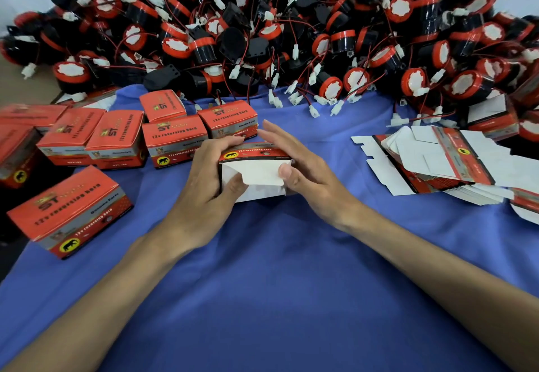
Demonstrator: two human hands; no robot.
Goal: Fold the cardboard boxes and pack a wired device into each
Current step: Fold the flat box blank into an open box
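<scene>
A red cardboard box stands on the blue cloth at the centre, its white end flaps facing me. My left hand grips its left side, fingers over the top and thumb on a white flap. At the box's right side is my right hand, fingers straight along the far edge, thumb pressing the white flap inward. A large heap of black-and-red wired devices with white plugs fills the back.
Several folded red boxes stand in a row at the left, one more lies nearer me. A stack of flat unfolded box blanks lies at the right. The blue cloth stretches toward me.
</scene>
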